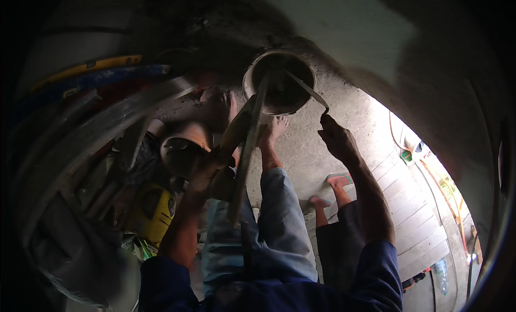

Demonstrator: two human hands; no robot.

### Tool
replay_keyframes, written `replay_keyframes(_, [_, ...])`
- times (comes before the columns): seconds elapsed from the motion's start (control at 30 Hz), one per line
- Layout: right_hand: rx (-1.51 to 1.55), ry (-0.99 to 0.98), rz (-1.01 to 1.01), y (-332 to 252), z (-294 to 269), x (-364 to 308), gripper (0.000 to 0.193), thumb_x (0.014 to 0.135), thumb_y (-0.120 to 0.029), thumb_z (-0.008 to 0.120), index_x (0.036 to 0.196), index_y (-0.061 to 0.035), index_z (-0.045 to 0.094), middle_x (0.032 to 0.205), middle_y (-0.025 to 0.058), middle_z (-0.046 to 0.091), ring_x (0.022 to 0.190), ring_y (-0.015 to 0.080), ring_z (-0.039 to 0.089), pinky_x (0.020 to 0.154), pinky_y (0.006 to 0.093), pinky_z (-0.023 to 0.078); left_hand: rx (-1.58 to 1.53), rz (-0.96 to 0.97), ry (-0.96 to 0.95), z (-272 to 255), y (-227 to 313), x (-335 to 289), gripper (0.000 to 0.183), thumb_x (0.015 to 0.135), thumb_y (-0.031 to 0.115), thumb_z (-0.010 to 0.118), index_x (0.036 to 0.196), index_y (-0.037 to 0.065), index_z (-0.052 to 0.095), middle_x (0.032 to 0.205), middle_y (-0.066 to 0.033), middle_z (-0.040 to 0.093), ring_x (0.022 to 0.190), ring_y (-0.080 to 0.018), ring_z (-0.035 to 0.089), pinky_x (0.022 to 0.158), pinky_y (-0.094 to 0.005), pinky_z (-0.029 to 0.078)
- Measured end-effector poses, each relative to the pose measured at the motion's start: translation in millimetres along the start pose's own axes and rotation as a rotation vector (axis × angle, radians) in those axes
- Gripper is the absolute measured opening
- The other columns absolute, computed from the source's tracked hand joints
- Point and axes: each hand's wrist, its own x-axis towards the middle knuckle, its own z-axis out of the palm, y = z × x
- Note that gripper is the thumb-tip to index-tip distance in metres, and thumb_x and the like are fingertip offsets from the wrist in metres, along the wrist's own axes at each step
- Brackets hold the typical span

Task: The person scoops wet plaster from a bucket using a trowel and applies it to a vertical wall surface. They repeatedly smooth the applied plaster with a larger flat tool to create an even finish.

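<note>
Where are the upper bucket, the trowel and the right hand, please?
Upper bucket (249, 86): head view, left part of its rim.
Trowel (307, 87): head view, middle of its blade.
Right hand (338, 139): head view, back of the hand.

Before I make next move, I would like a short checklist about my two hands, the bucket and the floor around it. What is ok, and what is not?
1. Right hand gripping the trowel: ok, blade reaching into the bucket.
2. Left hand holding the long flat tool: ok, upper end at the bucket's mouth.
3. Bucket mouth open: ok.
4. Amount inside: cannot tell, too dark.
5. Bare foot well away from the bucket: not ok, it is right by the rim in this view.
6. Other person's sandalled foot apart from the bucket: ok.
</note>
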Motion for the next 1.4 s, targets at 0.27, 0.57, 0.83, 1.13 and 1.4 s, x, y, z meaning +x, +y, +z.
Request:
replay_keyframes(0.27, [0.033,-0.329,-0.476,-79,4,-128,0.043,0.082,-0.021,0.081,0.117,-0.0047,0.063,0.097,0.0111,0.065,0.084,0.0305,0.067,0.067,0.0405,0.056,-0.460,-0.007,-0.023,24,-20,11,0.040,0.099,0.020,0.061,0.133,-0.001,0.058,0.121,-0.0119,0.067,0.111,-0.0207,0.064,0.096,-0.0335,0.050])
replay_keyframes(0.57, [0.133,-0.131,-0.196,-56,31,-62,0.029,0.100,-0.021,0.062,0.127,-0.0104,0.062,0.098,0.0153,0.071,0.086,0.0367,0.071,0.071,0.0444,0.058,-0.524,-0.026,0.019,30,-25,20,0.038,0.100,0.020,0.060,0.132,0.000,0.058,0.120,-0.0120,0.067,0.109,-0.0218,0.066,0.095,-0.0351,0.051])
replay_keyframes(0.83, [0.155,0.089,-0.061,-17,28,-25,0.028,0.101,-0.020,0.062,0.127,-0.0084,0.062,0.107,0.0180,0.073,0.097,0.0395,0.071,0.075,0.0454,0.058,-0.548,-0.044,0.053,29,-27,26,0.036,0.101,0.021,0.059,0.131,0.000,0.059,0.118,-0.0122,0.068,0.108,-0.0228,0.067,0.094,-0.0364,0.053])
replay_keyframes(1.13, [0.137,-0.062,0.121,-41,33,-95,0.035,0.101,-0.015,0.061,0.135,-0.0050,0.058,0.117,0.0210,0.071,0.105,0.0378,0.070,0.082,0.0428,0.059,-0.559,-0.052,0.070,30,-31,24,0.035,0.102,0.022,0.058,0.129,0.001,0.060,0.117,-0.0123,0.068,0.106,-0.0239,0.068,0.093,-0.0379,0.054])
replay_keyframes(1.4, [0.086,-0.110,-0.051,-64,35,-57,0.035,0.098,-0.019,0.066,0.132,-0.0089,0.061,0.112,0.0193,0.072,0.102,0.0389,0.071,0.082,0.0436,0.058,-0.610,0.010,0.089,34,-30,28,0.033,0.102,0.022,0.057,0.128,0.001,0.060,0.116,-0.0124,0.069,0.104,-0.0249,0.069,0.092,-0.0393,0.056])
